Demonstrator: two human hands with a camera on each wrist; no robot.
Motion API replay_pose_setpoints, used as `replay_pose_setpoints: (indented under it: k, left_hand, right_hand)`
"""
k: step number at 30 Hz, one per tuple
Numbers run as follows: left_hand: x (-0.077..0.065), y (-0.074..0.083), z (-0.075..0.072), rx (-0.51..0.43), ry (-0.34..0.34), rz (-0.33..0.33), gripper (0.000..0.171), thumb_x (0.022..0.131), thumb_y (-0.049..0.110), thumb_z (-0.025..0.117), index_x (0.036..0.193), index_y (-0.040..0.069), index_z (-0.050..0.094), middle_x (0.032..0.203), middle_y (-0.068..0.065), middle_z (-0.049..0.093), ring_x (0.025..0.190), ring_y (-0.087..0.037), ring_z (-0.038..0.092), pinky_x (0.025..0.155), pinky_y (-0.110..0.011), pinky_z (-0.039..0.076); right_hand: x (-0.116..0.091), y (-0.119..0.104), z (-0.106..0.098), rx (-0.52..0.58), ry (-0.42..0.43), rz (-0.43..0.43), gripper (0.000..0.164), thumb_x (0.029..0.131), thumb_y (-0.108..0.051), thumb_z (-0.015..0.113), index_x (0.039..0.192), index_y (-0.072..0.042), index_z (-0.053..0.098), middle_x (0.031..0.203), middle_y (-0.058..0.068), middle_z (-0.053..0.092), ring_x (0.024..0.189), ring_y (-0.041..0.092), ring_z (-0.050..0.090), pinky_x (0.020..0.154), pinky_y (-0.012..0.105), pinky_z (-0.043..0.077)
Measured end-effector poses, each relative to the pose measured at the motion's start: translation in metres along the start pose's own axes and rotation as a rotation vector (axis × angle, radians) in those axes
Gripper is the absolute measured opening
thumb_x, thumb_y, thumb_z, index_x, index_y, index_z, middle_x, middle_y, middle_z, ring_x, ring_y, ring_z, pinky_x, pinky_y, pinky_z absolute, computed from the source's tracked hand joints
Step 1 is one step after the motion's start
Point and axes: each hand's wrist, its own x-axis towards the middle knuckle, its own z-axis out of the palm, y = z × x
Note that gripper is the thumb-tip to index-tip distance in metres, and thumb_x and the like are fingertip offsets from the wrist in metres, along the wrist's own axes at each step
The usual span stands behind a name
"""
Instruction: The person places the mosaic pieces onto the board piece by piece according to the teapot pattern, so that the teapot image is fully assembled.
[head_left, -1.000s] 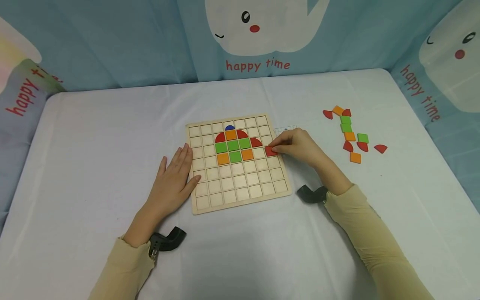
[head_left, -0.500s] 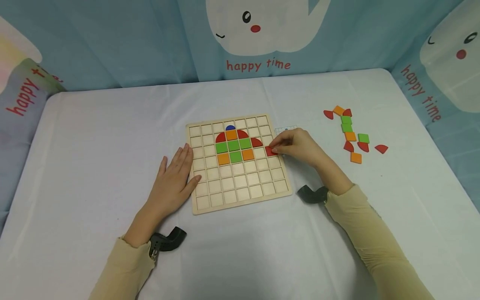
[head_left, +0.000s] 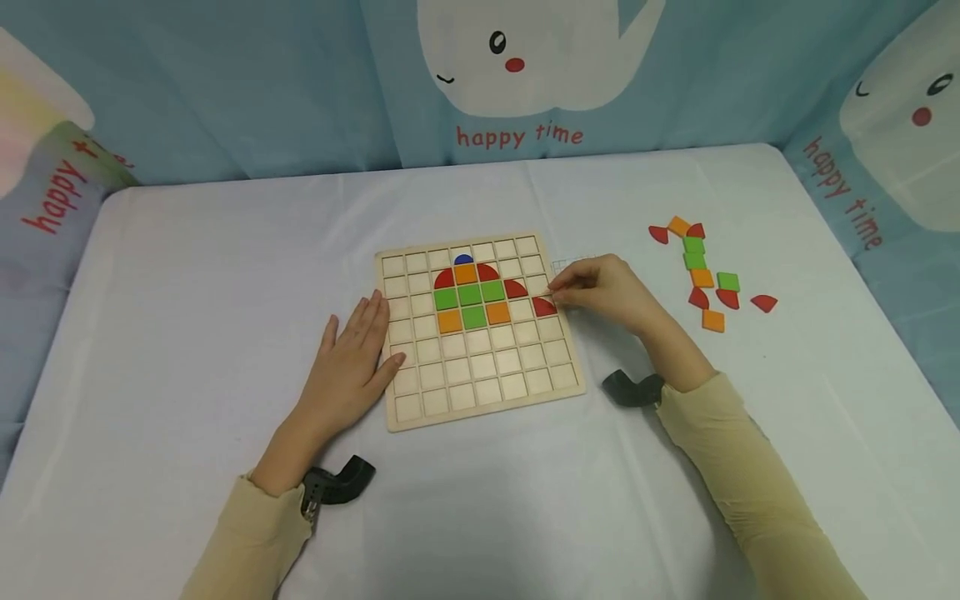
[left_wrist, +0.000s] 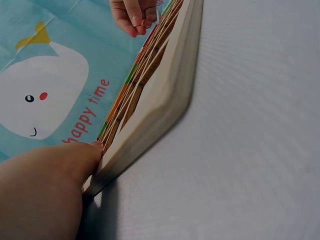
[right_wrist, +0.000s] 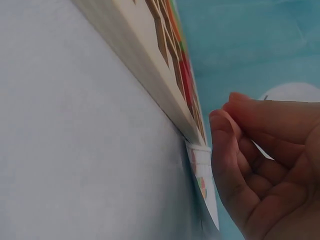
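A square wooden grid board (head_left: 487, 409) lies mid-table, with green and orange square tiles, red quarter-circle tiles and a blue rounded tile in its upper cells. My left hand (head_left: 347, 358) rests along the board's left edge, fingers straight, the thumb over its rim. A red quarter-circle tile (head_left: 545, 307) sits in a cell by the right edge. Just above and right of it is my right hand (head_left: 603, 292), fingers loosely bent and fingertips near the board. In the right wrist view nothing shows between the thumb and fingertips of the right hand (right_wrist: 272, 160).
Several loose tiles, such as an orange square (head_left: 713, 321), a green square (head_left: 727, 282) and a red quarter circle (head_left: 764, 303), lie to the right on the white cloth. A printed card (right_wrist: 204, 182) lies beside the board, partly under my right hand.
My right hand has let go of the red quarter-circle tile and moved slightly up and right; the tile now shows whole in its cell. The left hand stays in place on the board.
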Motion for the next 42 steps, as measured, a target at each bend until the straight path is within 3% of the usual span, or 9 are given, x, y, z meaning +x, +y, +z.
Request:
replay_pose_setpoints:
  k: [9, 20, 30, 42]
  left_hand:
    - [0.0, 0.001, -0.001, 0.008, -0.002, -0.002, 0.072, 0.099, 0.035, 0.045, 0.15, -0.003, 0.012, 0.156, -0.016, 0.009, 0.143, -0.031, 0.008, 0.11, -0.055, 0.0]
    - [-0.001, 0.0, 0.0, 0.013, 0.001, -0.002, 0.072, 0.099, 0.036, 0.045, 0.15, -0.003, 0.012, 0.156, -0.016, 0.009, 0.143, -0.031, 0.008, 0.11, -0.055, 0.0]
    - [-0.001, 0.0, -0.001, 0.006, 0.005, 0.004, 0.072, 0.099, 0.035, 0.045, 0.149, -0.003, 0.012, 0.156, -0.016, 0.01, 0.143, -0.031, 0.008, 0.11, -0.056, 0.0]
    - [-0.001, 0.001, -0.001, 0.003, 0.0, -0.002, 0.072, 0.099, 0.035, 0.045, 0.15, -0.002, 0.012, 0.156, -0.016, 0.009, 0.143, -0.031, 0.008, 0.11, -0.055, 0.0]
  right_hand:
    - [-0.013, 0.008, -0.012, 0.003, 0.06, 0.032, 0.02, 0.086, -0.014, 0.07, 0.101, 0.001, 0.071, 0.098, 0.011, 0.067, 0.079, 0.017, 0.059, 0.067, 0.021, 0.049]
    - [-0.028, 0.019, -0.031, 0.017, 0.088, 0.041, 0.025, 0.086, -0.017, 0.071, 0.103, 0.001, 0.07, 0.092, 0.011, 0.067, 0.079, 0.019, 0.058, 0.068, 0.022, 0.049]
    - [-0.034, 0.03, -0.043, 0.023, 0.13, 0.061, 0.027, 0.087, -0.016, 0.07, 0.107, 0.002, 0.069, 0.094, 0.004, 0.067, 0.079, 0.012, 0.058, 0.068, 0.021, 0.049]
    - [-0.049, 0.044, -0.059, 0.015, 0.212, 0.143, 0.031, 0.087, -0.02, 0.07, 0.109, 0.001, 0.068, 0.088, -0.007, 0.068, 0.081, 0.006, 0.061, 0.072, 0.017, 0.046]
